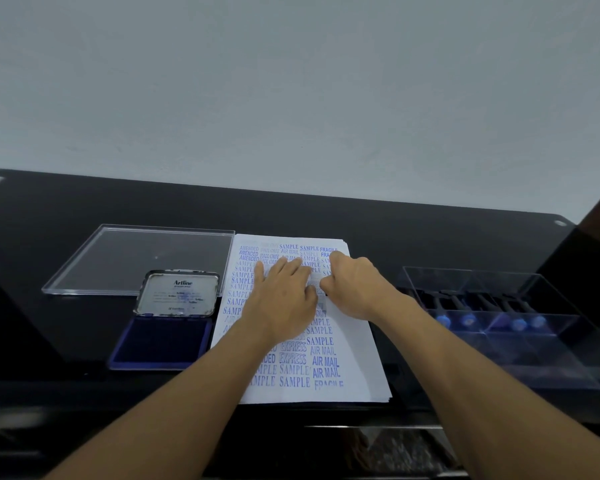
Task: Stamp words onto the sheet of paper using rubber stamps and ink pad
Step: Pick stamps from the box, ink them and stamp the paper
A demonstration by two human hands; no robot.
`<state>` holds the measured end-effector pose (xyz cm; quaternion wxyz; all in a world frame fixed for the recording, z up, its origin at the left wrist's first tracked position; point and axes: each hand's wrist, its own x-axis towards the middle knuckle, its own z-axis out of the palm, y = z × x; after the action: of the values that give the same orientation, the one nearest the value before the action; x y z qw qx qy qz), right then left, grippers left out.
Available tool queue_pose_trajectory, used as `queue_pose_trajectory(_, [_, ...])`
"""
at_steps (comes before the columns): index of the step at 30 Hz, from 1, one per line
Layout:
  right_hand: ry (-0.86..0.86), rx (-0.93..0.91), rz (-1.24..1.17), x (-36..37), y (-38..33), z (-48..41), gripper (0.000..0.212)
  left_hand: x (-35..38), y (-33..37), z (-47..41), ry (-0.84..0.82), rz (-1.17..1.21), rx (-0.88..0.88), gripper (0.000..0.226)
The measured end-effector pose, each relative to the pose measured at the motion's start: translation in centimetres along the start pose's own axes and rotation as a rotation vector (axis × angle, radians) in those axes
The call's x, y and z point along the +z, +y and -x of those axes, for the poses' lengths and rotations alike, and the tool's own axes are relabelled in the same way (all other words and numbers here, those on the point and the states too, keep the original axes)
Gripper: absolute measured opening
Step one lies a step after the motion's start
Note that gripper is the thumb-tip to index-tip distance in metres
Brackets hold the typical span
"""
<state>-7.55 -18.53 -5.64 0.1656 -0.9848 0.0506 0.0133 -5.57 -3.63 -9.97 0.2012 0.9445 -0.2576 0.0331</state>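
— What lay nearest to the person?

— The sheet of paper (347,382), on top of a thin stack, on the black table (49,220). Its near edge was at 6 o'clock of the view and it was covered with blue words such as SAMPLE, AIR MAIL and EXPRESS.

— And the hands?

— Both were on the upper half of the sheet. The left hand (284,299) lay flat, fingers straight and a little spread, and pressed the paper down. The right hand (354,285) was just beside it, at its 3 o'clock, with the fingers curled tight into a fist, knuckles up.

— Did it hold something?

— It seemed to grip a stamp (323,293). Only a small dark edge showed under the thumb side, down against the paper between the two hands, so I cannot be fully sure.

— Where was the ink pad?

— The ink pad (163,341) was at 9 o'clock of the sheet, touching its left edge, open, with the blue pad up and its lid (177,294) standing behind it.

— Anything on the other side?

— At 3 o'clock, apart from the sheet, stood a clear box (548,341) with other stamps (468,320) lying inside, their blue knobs toward the person.

— And farther?

— A clear plate (139,258) lay flat at 10 o'clock, behind the ink pad, and then the pale wall (291,81).
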Motion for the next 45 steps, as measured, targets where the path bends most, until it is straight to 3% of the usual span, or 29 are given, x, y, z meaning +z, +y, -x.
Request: queue_pose_trajectory(45, [0.065,-0.003,-0.023,0.8,0.1,0.1,0.013,-0.1,0.1,0.0,-0.014,-0.025,-0.008,0.048])
